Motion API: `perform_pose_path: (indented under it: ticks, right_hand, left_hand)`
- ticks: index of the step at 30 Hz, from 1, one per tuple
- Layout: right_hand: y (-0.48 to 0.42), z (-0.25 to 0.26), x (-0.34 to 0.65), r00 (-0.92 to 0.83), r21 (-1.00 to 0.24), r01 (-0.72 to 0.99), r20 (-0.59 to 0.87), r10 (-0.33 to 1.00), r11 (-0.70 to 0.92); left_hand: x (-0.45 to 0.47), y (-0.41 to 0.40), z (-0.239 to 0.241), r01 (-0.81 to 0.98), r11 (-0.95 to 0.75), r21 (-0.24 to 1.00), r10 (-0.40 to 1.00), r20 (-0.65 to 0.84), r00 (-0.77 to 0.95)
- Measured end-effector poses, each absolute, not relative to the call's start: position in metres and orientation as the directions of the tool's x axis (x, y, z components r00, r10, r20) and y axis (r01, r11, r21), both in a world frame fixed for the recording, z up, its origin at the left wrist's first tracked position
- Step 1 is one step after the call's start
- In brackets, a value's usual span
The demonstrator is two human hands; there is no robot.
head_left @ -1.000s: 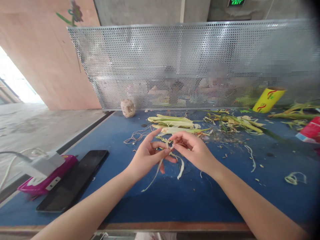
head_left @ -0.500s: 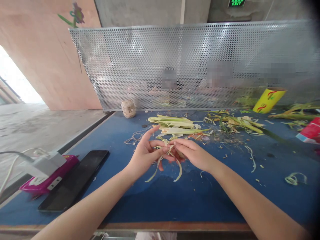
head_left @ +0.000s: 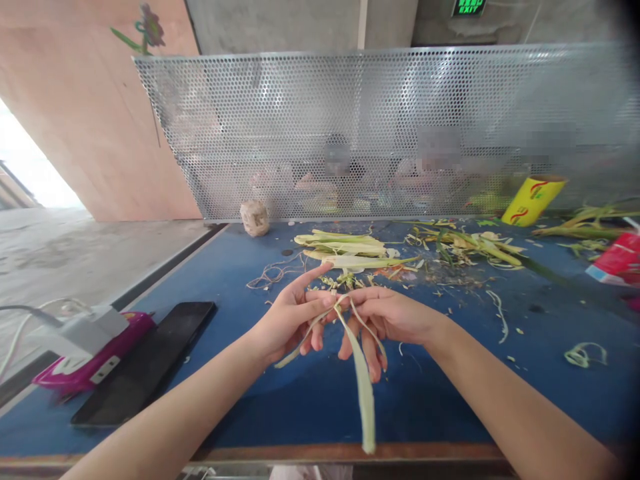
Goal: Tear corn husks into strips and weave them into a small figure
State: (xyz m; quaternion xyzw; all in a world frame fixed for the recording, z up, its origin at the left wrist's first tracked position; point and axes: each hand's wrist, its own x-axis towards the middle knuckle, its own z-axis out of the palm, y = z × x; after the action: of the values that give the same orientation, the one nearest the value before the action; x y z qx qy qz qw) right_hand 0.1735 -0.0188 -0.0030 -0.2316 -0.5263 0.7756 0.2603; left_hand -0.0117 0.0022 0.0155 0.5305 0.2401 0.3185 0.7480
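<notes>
Between my two hands are narrow, pale green strips of plant leaf (head_left: 364, 393), crossed where my fingertips meet. My left hand (head_left: 295, 320) pinches them between thumb and fingers, its index finger stretched forward. From the other side, my right hand (head_left: 387, 317) also grips the strips, with its lower fingers curled below. One wide strip hangs toward the table's front edge, and thinner ends hang to either side. Just beyond my fingers lies a pile of pale leaf pieces (head_left: 345, 247), with small scraps in front of it.
On the left lie a black phone (head_left: 145, 363) and a magenta power strip (head_left: 95, 357) with a white plug. A roll of string (head_left: 255, 218), a yellow cylinder (head_left: 534, 200) and more leaves (head_left: 475, 247) stand or lie before a perforated metal screen (head_left: 300, 133). A red carton (head_left: 617, 257) is at right.
A wide strip now hangs down in front of my hands, where shorter ends hung before. My right hand has turned, and its lower fingers now show beneath the strips.
</notes>
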Motion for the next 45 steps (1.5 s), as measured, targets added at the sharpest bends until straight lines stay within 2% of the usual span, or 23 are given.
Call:
perform_pose_path:
  ticks: [3, 6, 11, 14, 17, 19, 21, 27, 35, 45]
  right_hand:
    - [-0.022, -0.001, 0.170, -0.709, -0.973, -0.138, -0.036, 0.705, -0.188]
    - [-0.023, 0.002, 0.165, -0.609, -0.999, -0.031, 0.004, 0.793, -0.019]
    - [-0.026, 0.002, 0.161, -0.493, -0.971, 0.118, 0.124, 0.861, 0.207]
    - [-0.027, 0.000, 0.162, -0.384, -0.883, 0.307, 0.226, 0.895, 0.355]
    - [-0.028, 0.000, 0.164, -0.275, -0.686, 0.561, 0.372, 0.886, 0.462]
    - [-0.027, 0.000, 0.165, -0.253, -0.561, 0.673, 0.439, 0.862, 0.482]
    - [-0.027, 0.001, 0.165, -0.251, -0.517, 0.709, 0.450, 0.857, 0.479]
    - [-0.028, 0.001, 0.163, -0.289, -0.619, 0.634, 0.366, 0.885, 0.463]
    - [-0.029, 0.005, 0.164, -0.289, -0.496, 0.715, 0.432, 0.854, 0.493]
    - [-0.029, 0.004, 0.164, -0.308, -0.542, 0.699, 0.360, 0.881, 0.466]
  left_hand:
    - [-0.011, 0.001, 0.015, -0.240, 0.253, 0.937, 0.723, -0.018, 0.691]
    - [-0.010, 0.001, 0.016, -0.235, 0.255, 0.938, 0.732, -0.029, 0.680]
    - [-0.009, -0.001, 0.017, -0.206, 0.212, 0.955, 0.768, -0.032, 0.640]
    - [-0.007, -0.002, 0.017, -0.197, 0.109, 0.974, 0.834, 0.018, 0.551]
    - [-0.005, -0.003, 0.017, -0.141, -0.026, 0.990, 0.893, 0.087, 0.442]
    - [-0.005, -0.003, 0.017, -0.087, -0.080, 0.993, 0.895, 0.110, 0.431]
    - [-0.006, -0.002, 0.017, -0.056, -0.098, 0.994, 0.881, 0.113, 0.458]
    - [-0.008, 0.000, 0.017, -0.068, -0.107, 0.992, 0.888, 0.126, 0.442]
    - [-0.007, 0.001, 0.018, -0.062, -0.101, 0.993, 0.898, 0.118, 0.424]
    - [-0.007, 0.000, 0.018, -0.082, -0.072, 0.994, 0.901, 0.100, 0.423]
